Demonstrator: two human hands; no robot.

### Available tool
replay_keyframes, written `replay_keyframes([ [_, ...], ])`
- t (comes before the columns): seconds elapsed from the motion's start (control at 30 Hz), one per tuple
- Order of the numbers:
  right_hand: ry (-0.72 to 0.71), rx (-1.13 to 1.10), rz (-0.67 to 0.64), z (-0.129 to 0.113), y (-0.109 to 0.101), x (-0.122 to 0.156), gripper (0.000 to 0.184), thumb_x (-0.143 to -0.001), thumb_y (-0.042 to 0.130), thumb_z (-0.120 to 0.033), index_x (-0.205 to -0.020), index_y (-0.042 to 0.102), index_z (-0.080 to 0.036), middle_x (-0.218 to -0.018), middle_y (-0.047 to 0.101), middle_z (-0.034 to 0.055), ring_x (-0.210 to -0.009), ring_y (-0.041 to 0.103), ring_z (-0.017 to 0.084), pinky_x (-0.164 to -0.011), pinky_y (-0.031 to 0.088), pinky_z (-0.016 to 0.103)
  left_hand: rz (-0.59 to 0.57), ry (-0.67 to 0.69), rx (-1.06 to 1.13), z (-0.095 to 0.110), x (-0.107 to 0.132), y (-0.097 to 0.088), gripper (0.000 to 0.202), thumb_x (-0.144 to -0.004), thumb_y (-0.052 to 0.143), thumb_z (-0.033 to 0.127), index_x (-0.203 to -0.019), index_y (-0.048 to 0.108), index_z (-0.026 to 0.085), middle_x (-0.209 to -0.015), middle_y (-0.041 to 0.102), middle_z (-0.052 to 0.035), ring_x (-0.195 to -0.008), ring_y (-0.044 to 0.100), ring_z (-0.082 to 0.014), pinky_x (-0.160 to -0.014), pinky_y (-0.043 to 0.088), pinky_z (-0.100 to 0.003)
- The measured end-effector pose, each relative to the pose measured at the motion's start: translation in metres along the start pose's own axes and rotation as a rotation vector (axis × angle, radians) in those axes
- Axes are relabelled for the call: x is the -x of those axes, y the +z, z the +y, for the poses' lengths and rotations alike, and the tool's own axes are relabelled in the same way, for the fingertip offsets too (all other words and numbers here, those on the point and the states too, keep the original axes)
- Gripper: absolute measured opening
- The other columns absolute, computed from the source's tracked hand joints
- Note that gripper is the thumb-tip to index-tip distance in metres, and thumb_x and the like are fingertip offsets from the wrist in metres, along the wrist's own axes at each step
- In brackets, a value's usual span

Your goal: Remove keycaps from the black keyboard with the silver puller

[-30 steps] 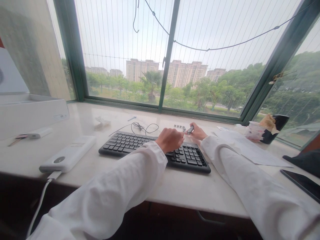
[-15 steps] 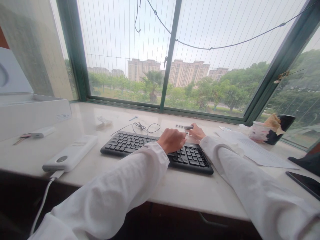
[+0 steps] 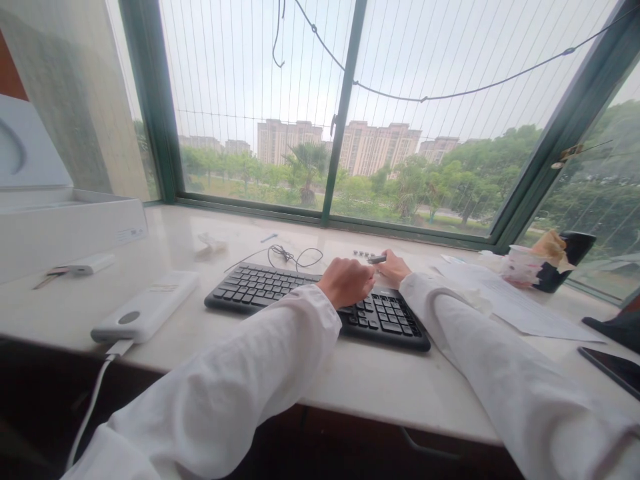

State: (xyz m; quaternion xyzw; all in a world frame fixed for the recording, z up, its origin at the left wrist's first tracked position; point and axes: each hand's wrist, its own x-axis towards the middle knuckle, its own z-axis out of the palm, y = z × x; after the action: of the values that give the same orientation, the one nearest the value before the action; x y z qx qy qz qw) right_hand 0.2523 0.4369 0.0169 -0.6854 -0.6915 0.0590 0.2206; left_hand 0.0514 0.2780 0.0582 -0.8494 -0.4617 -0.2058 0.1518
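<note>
**Right hand (image 3: 393, 269) pinches a small dark stick-shaped part (image 3: 377, 259) above the black keyboard (image 3: 260, 288)**

Near the centre of the frame, the right hand holds the part in a narrow pinch between its fingertips, just past the far edge of the keyboard. The part lies almost level, and one end points toward the left hand (image 3: 346, 282). This left hand is curled over the right half of the keys, very near the part. Its fingers are turned away, so I cannot tell if it holds something or only rests there.

Just beyond the part, a row of tiny metal pieces (image 3: 363, 253) lies on the marble sill (image 3: 350, 393). As far as the view shows, the part is in the hand and not fitted to anything, and no hand touches the tiny pieces. The hands and white sleeves (image 3: 225, 393) cover some of the keys, so I cannot say if any key is missing.

A black cable (image 3: 287, 254) lies coiled behind the keyboard. On the left side are a white power bank (image 3: 145, 308) with a white charging cable (image 3: 95, 393), a small white fob (image 3: 90, 264), and a white box (image 3: 65, 233). On the right side lie printed papers (image 3: 520, 303), a paper cup (image 3: 517, 265), a black mug (image 3: 575, 252), and a phone (image 3: 613, 369) at the lower edge.
</note>
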Motion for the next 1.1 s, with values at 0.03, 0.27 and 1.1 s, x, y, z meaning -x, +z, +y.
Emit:
replay_keyframes([
  [0.03, 0.002, 0.002, 0.0, 0.001, 0.0, 0.0, 0.043, -0.078, 0.062, -0.048, -0.11, 0.051, -0.02, -0.099, 0.068, 0.013, -0.092, 0.064, 0.026, -0.075, 0.046, 0.032, -0.01, -0.003, 0.004, 0.0, 0.0, 0.0, 0.029, -0.093, 0.045, 0.034, -0.093, 0.071, 0.02, -0.08, 0.071, -0.0108, -0.078, 0.07, -0.0272, -0.069, 0.05, -0.036],
  [0.27, 0.007, -0.001, 0.002, 0.001, -0.002, 0.002, 0.04, -0.078, 0.062, -0.045, -0.107, 0.052, -0.021, -0.091, 0.068, 0.01, -0.088, 0.065, 0.025, -0.072, 0.045, 0.031, -0.029, -0.015, 0.01, 0.0, -0.001, -0.001, 0.029, -0.093, 0.047, 0.034, -0.094, 0.072, 0.02, -0.082, 0.072, -0.0105, -0.08, 0.07, -0.0271, -0.071, 0.05, -0.036],
  [1.1, -0.262, -0.253, 0.113, -0.001, -0.082, 0.067, 0.06, -0.093, 0.03, -0.068, -0.093, 0.067, -0.021, -0.065, 0.066, 0.0031, -0.07, 0.06, 0.019, -0.065, 0.038, 0.028, -0.021, -0.016, -0.017, 0.003, 0.001, 0.0, 0.03, -0.093, 0.046, 0.035, -0.089, 0.072, 0.021, -0.077, 0.072, -0.0072, -0.072, 0.068, -0.0238, -0.069, 0.047, -0.034],
])
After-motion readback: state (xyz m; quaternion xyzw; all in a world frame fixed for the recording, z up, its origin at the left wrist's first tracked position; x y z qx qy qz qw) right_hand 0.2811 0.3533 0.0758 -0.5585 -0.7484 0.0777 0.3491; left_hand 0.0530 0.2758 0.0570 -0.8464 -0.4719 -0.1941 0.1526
